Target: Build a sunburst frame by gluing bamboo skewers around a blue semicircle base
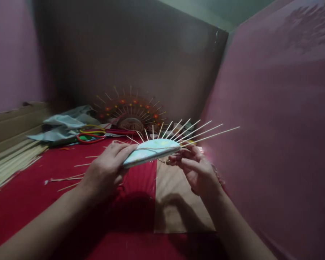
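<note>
A pale blue, flat half-round piece (151, 148) is held up over the red cloth, tilted, with thin wooden sticks (196, 134) fanning out from its far edge. My left hand (108, 166) is closed on its left end, thumb on top. A thin brown string (158, 148) lies across the blue face. At the right end, my right hand (196, 168) has its fingers bent by the lowest sticks and appears to pinch the string; its fingertips are partly in shadow. More sticks jut out to the left of my left hand.
Red-and-yellow-handled scissors (93, 136) lie beside crumpled grey-blue fabric (67, 122). A stick fan with red flowers (131, 108) stands against the back wall. Bundled pale strips (13, 160) lie at left, loose sticks (67, 178) on the red cloth (119, 238). A brown board (184, 216) lies beneath my hands; a pink wall (281, 144) rises at right.
</note>
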Available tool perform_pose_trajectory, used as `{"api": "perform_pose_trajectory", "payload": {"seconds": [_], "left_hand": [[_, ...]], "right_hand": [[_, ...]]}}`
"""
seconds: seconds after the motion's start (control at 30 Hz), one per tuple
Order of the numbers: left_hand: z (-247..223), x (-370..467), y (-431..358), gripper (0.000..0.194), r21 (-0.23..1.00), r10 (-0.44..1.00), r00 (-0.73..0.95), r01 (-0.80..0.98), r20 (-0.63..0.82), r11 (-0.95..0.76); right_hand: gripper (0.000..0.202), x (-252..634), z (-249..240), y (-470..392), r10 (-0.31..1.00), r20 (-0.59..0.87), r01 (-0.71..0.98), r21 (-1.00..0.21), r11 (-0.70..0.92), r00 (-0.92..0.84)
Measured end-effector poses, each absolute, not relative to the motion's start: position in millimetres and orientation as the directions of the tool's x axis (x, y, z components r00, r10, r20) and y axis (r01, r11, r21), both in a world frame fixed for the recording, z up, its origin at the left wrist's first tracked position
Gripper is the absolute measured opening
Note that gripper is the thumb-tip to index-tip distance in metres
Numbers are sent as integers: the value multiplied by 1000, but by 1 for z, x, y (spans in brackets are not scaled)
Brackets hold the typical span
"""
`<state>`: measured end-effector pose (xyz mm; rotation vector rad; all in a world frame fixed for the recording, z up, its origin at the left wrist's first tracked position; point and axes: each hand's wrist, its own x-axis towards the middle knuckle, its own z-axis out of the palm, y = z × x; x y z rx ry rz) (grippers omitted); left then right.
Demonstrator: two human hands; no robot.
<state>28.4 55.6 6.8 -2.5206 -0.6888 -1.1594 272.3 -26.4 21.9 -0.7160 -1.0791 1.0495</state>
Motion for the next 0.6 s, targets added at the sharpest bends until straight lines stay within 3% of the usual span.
{"api": "perform_pose_trajectory", "payload": {"seconds": [0.2, 0.43, 0.6], "left_hand": [[7, 26, 57, 41, -16, 318, 608, 479, 727, -878], [2, 30, 58, 40, 4, 324, 616, 462, 718, -887], [3, 31, 54, 35, 190, 432, 616, 419, 658, -888]], "right_hand": [[36, 265, 24, -17, 936, 328, -438, -828, 350, 126], [52, 260, 25, -17, 947, 318, -571, -770, 286, 46], [43, 260, 22, -10, 959, 282, -526, -813, 248, 17]]}}
